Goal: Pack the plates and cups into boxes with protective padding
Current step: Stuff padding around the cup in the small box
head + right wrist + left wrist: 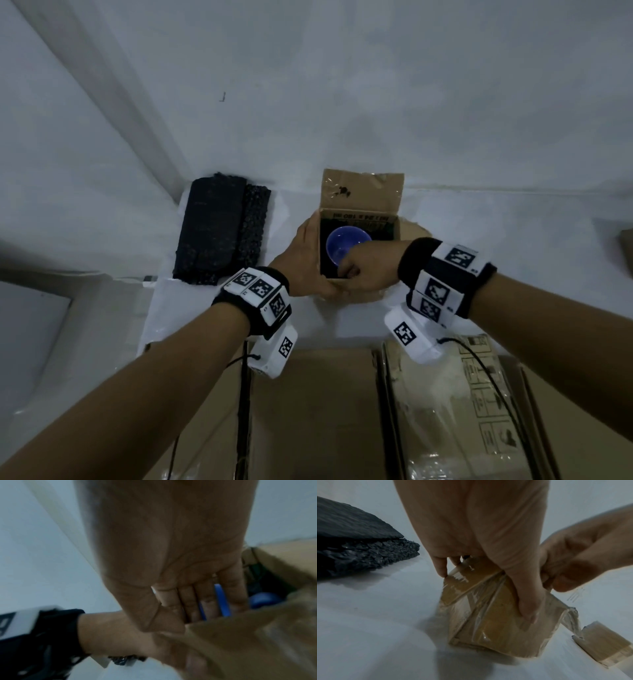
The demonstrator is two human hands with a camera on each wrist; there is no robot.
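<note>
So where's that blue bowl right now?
In the head view the blue bowl sits inside the small open cardboard box, between the left hand and right hand, right of the black padding.

Dim, bluish light throughout. Pale, glossy white floor (479, 137), crossed diagonally by a lighter raised strip (113, 102) at left.

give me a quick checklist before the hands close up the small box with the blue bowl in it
1. Blue bowl sits inside the small box: ok.
2. Left hand steadies the box's left wall: ok.
3. Right hand clear of the opening: not ok, its fingers reach inside at the near edge.
4. Padding over the bowl: not ok, the bowl's inside is bare.
5. Black padding at hand: ok, lying left of the box.
6. Padding under the bowl: cannot tell.
</note>
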